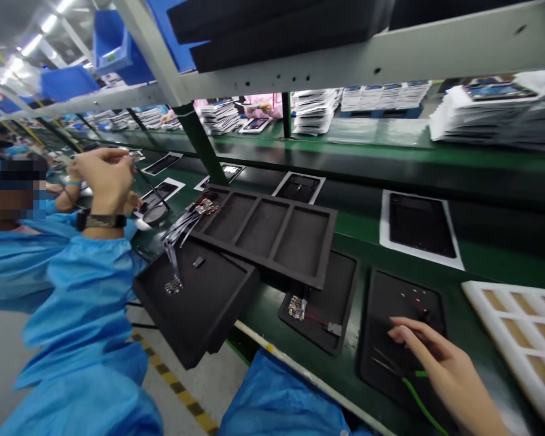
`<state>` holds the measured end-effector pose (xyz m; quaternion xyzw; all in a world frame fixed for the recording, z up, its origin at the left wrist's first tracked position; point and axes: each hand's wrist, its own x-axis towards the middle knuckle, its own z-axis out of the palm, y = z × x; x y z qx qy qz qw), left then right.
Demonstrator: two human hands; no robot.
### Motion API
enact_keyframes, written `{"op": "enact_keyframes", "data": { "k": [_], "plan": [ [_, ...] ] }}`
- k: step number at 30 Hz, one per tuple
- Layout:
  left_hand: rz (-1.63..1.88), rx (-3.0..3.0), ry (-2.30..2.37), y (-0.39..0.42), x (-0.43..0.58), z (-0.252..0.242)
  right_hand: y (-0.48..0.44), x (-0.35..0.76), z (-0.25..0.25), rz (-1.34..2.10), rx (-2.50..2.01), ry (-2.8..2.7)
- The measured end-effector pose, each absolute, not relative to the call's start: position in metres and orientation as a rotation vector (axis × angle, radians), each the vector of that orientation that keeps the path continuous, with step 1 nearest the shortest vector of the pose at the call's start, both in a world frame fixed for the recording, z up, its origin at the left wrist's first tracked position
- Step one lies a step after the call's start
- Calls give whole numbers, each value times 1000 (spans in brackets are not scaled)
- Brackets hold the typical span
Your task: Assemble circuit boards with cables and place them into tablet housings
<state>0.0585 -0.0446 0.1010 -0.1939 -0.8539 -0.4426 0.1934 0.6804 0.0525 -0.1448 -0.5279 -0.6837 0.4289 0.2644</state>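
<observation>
Raised at the upper left is my left hand [105, 178], a patterned band on its wrist. Its fingers are pinched on what looks like a small circuit board [137, 155]. My right hand [440, 360] hovers over a black tray [376, 303], thumb and fingers slightly apart, with no object visible between them. Tweezers with green handles [411, 390] extend beside and partly behind that hand. Small parts with red wires [421, 307] lie at the tray's far end. A second black tray [343, 278] bears a wired circuit board [297, 307] and a small grey connector [334, 328].
A black compartment tray [260, 249] overlaps a lower black tray [200, 315], with wired boards [204, 207] at its left end. Dark panels on white sheets [420, 227] line the conveyor. A white foam tray [490, 309] stands right. A co-worker [9, 254] is close at left.
</observation>
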Motion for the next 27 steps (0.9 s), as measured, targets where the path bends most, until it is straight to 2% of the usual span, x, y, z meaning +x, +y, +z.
{"op": "enact_keyframes", "data": {
  "k": [5,10,12,18,20,23,27],
  "plan": [
    [-1400,-1248,-2344,4,122,120,59,691,-153,1189,-1435,-1776],
    [-1469,-1762,-2388,104,194,129,61,703,-150,1203,-1466,-1695],
    [-1386,-1943,-2426,148,226,128,58,708,-144,1206,-1469,-1668],
    [-809,-2385,-2507,269,351,110,41,727,-132,1244,-1475,-1550],
    [-757,-2501,-2613,300,398,98,34,735,-133,1257,-1478,-1495],
    [-899,-2598,-2819,336,461,73,25,748,-137,1269,-1472,-1425],
    [-1435,-2362,-3165,361,517,24,19,761,-140,1288,-1450,-1379]
  ]
}}
